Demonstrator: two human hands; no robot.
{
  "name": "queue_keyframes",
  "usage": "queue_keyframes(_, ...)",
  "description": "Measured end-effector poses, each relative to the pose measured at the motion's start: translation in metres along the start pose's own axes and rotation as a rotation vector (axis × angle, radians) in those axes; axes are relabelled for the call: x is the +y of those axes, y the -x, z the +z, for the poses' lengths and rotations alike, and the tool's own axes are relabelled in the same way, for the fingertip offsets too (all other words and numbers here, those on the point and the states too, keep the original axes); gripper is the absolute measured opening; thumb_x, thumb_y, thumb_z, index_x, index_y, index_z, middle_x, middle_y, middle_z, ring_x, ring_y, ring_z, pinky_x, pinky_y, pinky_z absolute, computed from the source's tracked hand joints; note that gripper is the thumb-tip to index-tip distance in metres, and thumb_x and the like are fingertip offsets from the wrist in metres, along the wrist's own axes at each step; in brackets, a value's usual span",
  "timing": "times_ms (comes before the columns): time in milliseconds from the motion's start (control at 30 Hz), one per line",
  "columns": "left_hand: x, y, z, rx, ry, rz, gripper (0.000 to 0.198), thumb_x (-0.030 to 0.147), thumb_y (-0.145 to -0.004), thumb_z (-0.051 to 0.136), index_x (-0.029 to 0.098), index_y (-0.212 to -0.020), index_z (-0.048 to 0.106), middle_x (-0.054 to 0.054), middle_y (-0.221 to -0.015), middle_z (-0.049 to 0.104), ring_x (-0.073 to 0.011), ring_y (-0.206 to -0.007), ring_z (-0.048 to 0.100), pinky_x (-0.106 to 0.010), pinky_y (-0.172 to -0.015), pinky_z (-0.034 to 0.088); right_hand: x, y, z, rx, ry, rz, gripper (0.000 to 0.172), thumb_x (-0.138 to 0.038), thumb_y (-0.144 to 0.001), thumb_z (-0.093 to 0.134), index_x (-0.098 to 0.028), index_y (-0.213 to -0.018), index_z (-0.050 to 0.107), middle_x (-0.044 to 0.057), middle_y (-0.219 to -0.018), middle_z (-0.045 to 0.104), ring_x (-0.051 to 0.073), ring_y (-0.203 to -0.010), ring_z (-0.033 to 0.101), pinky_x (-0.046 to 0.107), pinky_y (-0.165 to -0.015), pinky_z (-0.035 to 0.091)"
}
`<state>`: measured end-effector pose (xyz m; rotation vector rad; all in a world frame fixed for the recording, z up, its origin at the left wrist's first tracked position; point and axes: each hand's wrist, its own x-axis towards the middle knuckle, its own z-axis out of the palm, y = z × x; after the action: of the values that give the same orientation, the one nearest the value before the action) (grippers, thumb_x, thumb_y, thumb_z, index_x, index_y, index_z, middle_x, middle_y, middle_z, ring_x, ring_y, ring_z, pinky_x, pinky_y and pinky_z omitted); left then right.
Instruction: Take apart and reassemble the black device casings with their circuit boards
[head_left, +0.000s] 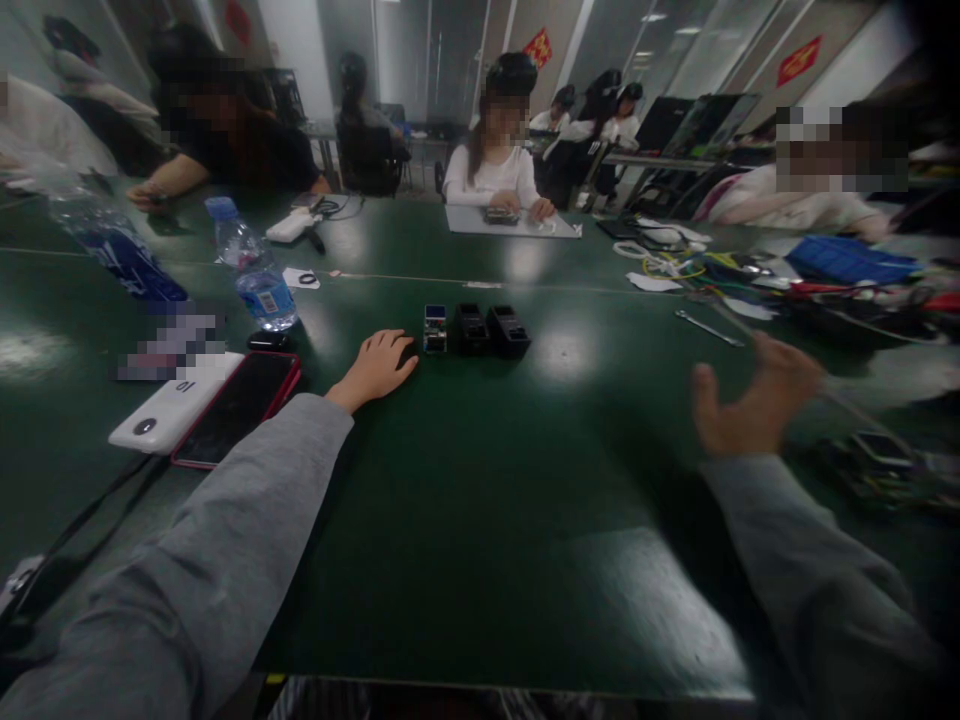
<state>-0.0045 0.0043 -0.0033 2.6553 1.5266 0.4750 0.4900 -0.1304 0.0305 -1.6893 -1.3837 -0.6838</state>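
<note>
My left hand (377, 366) lies on the green tabletop with fingers spread and nothing in it. Just to its right stands a small circuit board with a screen (435, 330). Beside the board are two black plastic housings, a left one (472, 329) and a right one (509, 332), close together. On the right side, my right hand (761, 400) is raised over the table, thumb apart from the fingers, holding nothing I can see. It is slightly blurred. Below and right of it sits a blurred circuit board assembly (877, 462).
At left are a water bottle (259, 270), a bottle with a blue label (124, 255), a white power bank (176, 405) and a red-edged phone (238, 408). A wrench (709, 328) and tangled cables (697, 265) lie at right. Several people sit around the table.
</note>
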Motion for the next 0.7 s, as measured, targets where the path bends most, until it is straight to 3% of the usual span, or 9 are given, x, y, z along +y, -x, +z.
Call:
queue_keyframes(67, 0.0, 0.0, 0.001, 0.011, -0.003, 0.006, 0.052, 0.047, -0.102, 0.04, 0.016, -0.142, 0.051, -0.016, -0.151, 0.047, -0.0317, -0.14, 0.041, -0.051, -0.115, 0.036, -0.052, 0.002, 0.041, -0.143, -0.122, -0.136, 0.07, -0.06, -0.093, 0.05, -0.018, -0.149, 0.046, 0.023, -0.14, 0.048, 0.036, -0.136, 0.043, 0.057, -0.111, 0.037)
queue_keyframes(167, 0.0, 0.001, 0.0, 0.02, -0.004, 0.008, 0.051, 0.047, -0.102, 0.041, 0.017, -0.142, 0.052, -0.015, -0.15, 0.048, -0.0315, -0.139, 0.042, -0.051, -0.114, 0.036, -0.122, 0.001, 0.101, -0.361, -0.252, -0.203, 0.058, -0.055, -0.096, 0.047, -0.021, -0.143, 0.052, 0.018, -0.141, 0.049, 0.033, -0.135, 0.044, 0.055, -0.11, 0.04)
queue_keyframes(233, 0.0, 0.001, -0.001, 0.017, -0.001, 0.009, 0.051, 0.048, -0.102, 0.041, 0.017, -0.142, 0.051, -0.015, -0.15, 0.048, -0.0314, -0.14, 0.041, -0.052, -0.115, 0.036, -0.146, -0.001, 0.132, -0.415, -0.331, -0.145, 0.055, -0.053, -0.097, 0.045, -0.022, -0.141, 0.054, 0.016, -0.139, 0.052, 0.031, -0.133, 0.047, 0.053, -0.109, 0.042)
queue_keyframes(300, 0.001, 0.001, -0.002, 0.016, 0.003, 0.008, 0.052, 0.048, -0.102, 0.041, 0.017, -0.142, 0.051, -0.015, -0.151, 0.047, -0.0317, -0.14, 0.041, -0.052, -0.115, 0.036, -0.152, -0.003, 0.153, -0.453, -0.398, -0.062, 0.054, -0.054, -0.098, 0.043, -0.021, -0.138, 0.056, 0.015, -0.134, 0.057, 0.03, -0.126, 0.053, 0.052, -0.107, 0.045)
queue_keyframes(433, 0.001, 0.001, -0.003, -0.001, 0.021, 0.002, 0.051, 0.048, -0.102, 0.041, 0.018, -0.142, 0.051, -0.015, -0.152, 0.046, -0.0317, -0.141, 0.04, -0.052, -0.116, 0.034, -0.142, -0.003, 0.163, -0.512, -0.473, -0.008, 0.056, -0.06, -0.1, 0.042, -0.021, -0.134, 0.059, 0.013, -0.122, 0.064, 0.028, -0.11, 0.062, 0.05, -0.102, 0.049)
queue_keyframes(600, 0.001, 0.001, -0.003, -0.01, 0.038, -0.006, 0.051, 0.048, -0.102, 0.041, 0.019, -0.142, 0.05, -0.014, -0.151, 0.046, -0.0324, -0.142, 0.039, -0.053, -0.116, 0.035, -0.149, 0.002, 0.15, -0.562, -0.399, -0.173, 0.06, -0.057, -0.097, 0.051, -0.026, -0.148, 0.048, 0.013, -0.136, 0.056, 0.032, -0.122, 0.057, 0.052, -0.103, 0.049)
queue_keyframes(700, 0.001, 0.001, -0.003, -0.008, 0.033, -0.005, 0.051, 0.048, -0.102, 0.041, 0.018, -0.142, 0.051, -0.014, -0.151, 0.047, -0.0323, -0.141, 0.039, -0.053, -0.115, 0.035, -0.155, 0.003, 0.149, -0.606, -0.349, -0.23, 0.064, -0.05, -0.093, 0.058, -0.023, -0.15, 0.046, 0.015, -0.134, 0.056, 0.034, -0.122, 0.056, 0.052, -0.102, 0.05)
